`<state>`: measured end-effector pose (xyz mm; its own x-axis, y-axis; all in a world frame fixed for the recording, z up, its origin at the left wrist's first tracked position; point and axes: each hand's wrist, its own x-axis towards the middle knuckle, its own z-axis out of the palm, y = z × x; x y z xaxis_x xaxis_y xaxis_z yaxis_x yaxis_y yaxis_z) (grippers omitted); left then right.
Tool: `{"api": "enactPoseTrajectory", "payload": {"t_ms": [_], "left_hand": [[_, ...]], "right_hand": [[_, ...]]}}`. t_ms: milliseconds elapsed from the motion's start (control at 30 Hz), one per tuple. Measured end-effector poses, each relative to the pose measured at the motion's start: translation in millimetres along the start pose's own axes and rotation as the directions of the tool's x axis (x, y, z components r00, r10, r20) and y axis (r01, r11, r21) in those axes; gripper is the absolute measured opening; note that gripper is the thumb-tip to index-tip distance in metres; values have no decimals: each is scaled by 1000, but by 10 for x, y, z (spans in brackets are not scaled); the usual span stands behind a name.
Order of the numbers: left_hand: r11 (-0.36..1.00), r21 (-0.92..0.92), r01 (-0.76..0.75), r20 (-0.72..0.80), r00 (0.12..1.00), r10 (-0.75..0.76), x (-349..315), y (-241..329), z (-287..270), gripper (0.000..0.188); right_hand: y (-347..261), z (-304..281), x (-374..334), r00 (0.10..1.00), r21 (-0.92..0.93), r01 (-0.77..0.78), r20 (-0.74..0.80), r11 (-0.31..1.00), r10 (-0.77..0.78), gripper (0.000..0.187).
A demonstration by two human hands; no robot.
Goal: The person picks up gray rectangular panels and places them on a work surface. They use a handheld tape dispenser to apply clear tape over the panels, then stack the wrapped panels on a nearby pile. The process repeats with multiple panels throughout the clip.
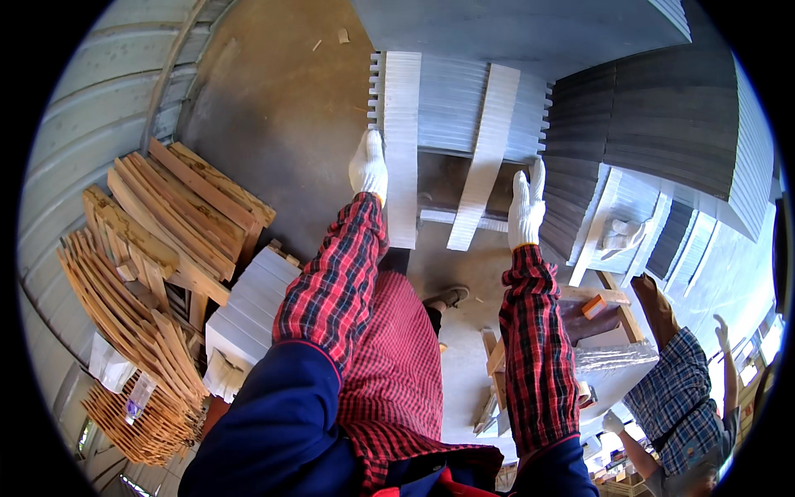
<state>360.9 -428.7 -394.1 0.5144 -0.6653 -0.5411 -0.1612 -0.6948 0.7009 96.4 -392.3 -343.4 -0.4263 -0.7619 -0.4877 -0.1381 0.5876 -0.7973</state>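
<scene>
One left hand (369, 170) and one right hand (526, 211), both white-gloved, are seen, with two long white strips (402, 149) counted between them and one shorter white bar (438, 216) crossed by one of these strips. One small orange box (593, 307), one shoe (453, 296), one co-worker (676, 393) and two red-and-black checked sleeves (331, 286) are also counted. In the timber pile (178, 217) at the left, many planks are overlapped, so their exact number cannot be told.

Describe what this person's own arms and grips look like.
The left grip and right grip wear white knitted gloves. Red-and-black checked sleeves begin at the wrists, and dark blue sleeves show farther up, the left one edged in red.
</scene>
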Motion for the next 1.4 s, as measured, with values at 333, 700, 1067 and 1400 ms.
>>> {"api": "enactPoseTrajectory", "payload": {"t_ms": [333, 700, 1067, 1400], "left_hand": [[998, 42, 47, 17, 999, -48, -351, -87, -142, 57], [961, 110, 255, -113, 964, -243, -259, 211, -10, 65], [860, -234, 454, 309, 873, -377, -282, -547, -164, 46], [667, -349, 658, 468, 740, -484, -556, -585, -528, 79]], "right_hand": [[201, -140, -278, 999, -266, 25, -38, 964, -36, 52], [264, -140, -365, 993, -273, 44, -89, 961, -71, 47], [196, -99, 63, 700, -716, 695, 696, -70, -160, 18], [235, -45, -315, 672, -675, 719, 736, 166, 82, 17]]}}
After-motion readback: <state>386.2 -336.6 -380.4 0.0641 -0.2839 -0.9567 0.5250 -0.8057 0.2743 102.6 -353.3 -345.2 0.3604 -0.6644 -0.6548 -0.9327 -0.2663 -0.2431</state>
